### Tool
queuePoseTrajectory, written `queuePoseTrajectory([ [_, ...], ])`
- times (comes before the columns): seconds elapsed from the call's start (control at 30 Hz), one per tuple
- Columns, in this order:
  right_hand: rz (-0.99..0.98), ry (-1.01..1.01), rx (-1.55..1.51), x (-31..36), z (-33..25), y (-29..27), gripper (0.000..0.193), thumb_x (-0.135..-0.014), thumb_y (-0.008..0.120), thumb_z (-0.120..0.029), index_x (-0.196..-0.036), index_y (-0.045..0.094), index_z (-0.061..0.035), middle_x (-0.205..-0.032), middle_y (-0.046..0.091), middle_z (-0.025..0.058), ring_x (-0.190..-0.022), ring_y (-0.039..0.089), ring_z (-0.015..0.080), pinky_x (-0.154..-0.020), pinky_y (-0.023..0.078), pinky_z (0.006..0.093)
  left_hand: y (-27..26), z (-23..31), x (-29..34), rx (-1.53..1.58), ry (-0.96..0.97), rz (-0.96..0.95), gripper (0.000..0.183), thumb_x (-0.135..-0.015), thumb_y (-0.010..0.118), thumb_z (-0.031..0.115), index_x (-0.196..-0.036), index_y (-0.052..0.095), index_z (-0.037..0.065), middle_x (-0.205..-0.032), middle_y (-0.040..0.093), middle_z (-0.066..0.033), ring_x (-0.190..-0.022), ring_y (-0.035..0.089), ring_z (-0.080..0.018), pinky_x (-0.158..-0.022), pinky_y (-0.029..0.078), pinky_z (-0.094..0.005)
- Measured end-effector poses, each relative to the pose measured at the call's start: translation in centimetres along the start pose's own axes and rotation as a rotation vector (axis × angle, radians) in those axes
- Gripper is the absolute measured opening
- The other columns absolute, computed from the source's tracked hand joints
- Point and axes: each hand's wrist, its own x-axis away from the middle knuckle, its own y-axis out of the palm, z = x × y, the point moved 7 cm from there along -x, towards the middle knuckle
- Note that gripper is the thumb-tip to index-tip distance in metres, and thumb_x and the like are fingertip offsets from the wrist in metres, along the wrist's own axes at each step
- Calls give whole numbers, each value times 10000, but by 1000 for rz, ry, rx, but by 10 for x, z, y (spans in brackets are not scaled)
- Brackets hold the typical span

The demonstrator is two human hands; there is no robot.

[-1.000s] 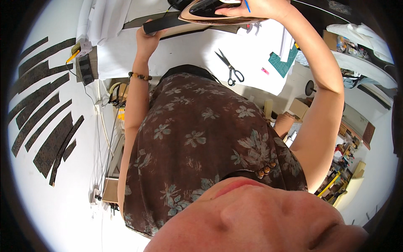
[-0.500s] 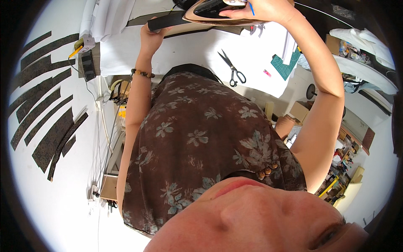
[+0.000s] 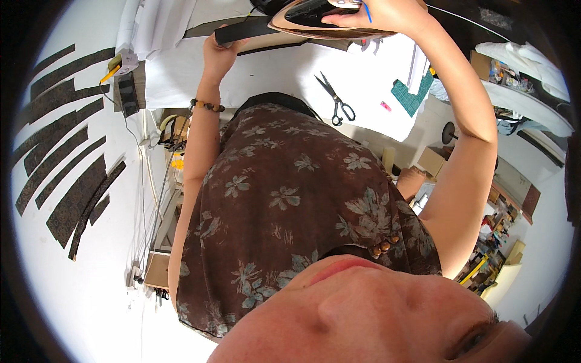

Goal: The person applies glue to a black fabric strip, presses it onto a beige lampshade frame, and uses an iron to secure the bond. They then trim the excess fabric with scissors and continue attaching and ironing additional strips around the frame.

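Note:
My right hand (image 3: 378, 13) grips the handle of a clothes iron (image 3: 308, 18), whose shiny soleplate faces the camera at the top edge. Just under the iron lies a long dark fabric strip (image 3: 245, 30) on a white-covered table (image 3: 272, 72). My left hand (image 3: 219, 51), with a bead bracelet at the wrist, holds the left end of that strip. A brown flowered dress and a face fill the lower middle of the view.
Black scissors (image 3: 336, 100) lie on the white table, with a green cutting mat piece (image 3: 413, 94) and a small pink item (image 3: 385, 106) to their right. Several dark fabric strips (image 3: 60, 157) lie on a white surface at left. Folded white cloth (image 3: 157, 24) and a yellow-white device (image 3: 121, 62) sit near the table's left end.
The iron and my right hand have shifted slightly to the right over the strip. My left hand has stayed on the strip's end.

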Motion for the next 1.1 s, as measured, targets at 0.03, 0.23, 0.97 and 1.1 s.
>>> queuePoseTrajectory([
  [0.03,1,0,-9,2,2,-1,406,-760,808,-448,-875,713,-71,-690,666,196,-682,673,411,-654,541,481,0,1,0,3,-7,-2,116,-869,813,24,-943,725,31,-815,672,64,-750,556,-36,-707,478,-210],
  [0.23,-73,63,-9,14,16,-2,423,-761,814,-462,-886,710,-71,-776,694,183,-734,679,404,-681,539,474,0,0,1,-5,1,-7,120,-865,816,21,-932,716,27,-807,665,63,-747,551,-35,-700,475,-210],
  [0.97,-11,90,12,10,13,-1,428,-756,805,-473,-790,682,-65,-701,660,221,-715,672,440,-663,542,497,0,2,0,11,5,15,101,-866,819,31,-930,740,38,-832,693,56,-760,570,-47,-730,484,-221],
  [1.1,-31,108,-19,10,13,-2,436,-760,802,-479,-793,679,-62,-701,660,224,-714,673,438,-663,542,500,-2,-5,0,-12,-4,18,98,-867,819,32,-929,743,40,-810,676,63,-742,558,-46,-711,478,-222],
])
